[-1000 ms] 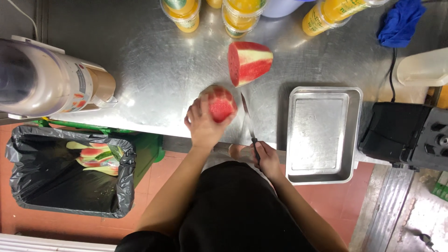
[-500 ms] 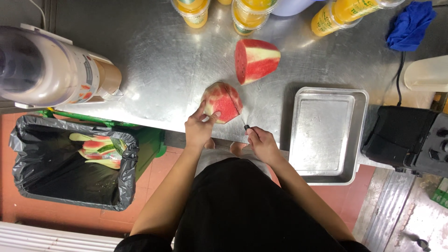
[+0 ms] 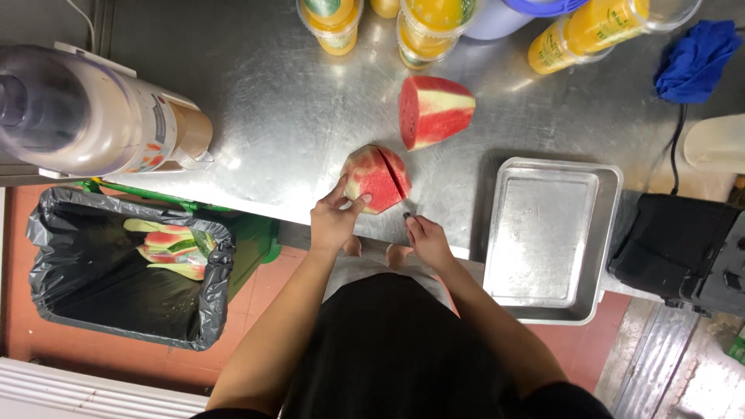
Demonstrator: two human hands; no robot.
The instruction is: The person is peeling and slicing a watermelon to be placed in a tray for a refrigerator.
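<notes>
1. While the left hand [image 3: 335, 221] steadies the peeled watermelon chunk [image 3: 375, 178] on the steel counter [image 3: 272, 101], fingers spread over its near side, the right hand [image 3: 428, 240] is closed round a knife handle; the blade sits in a cut partway through the chunk.
2. Done: rind is off; peelings [image 3: 167, 248] lie in the bin left of the chunk.
3. Left: second chunk [image 3: 434, 110], just beyond, uncut; tray [image 3: 543, 240] to the right bare.
4. Blade itself hard to make out.
</notes>
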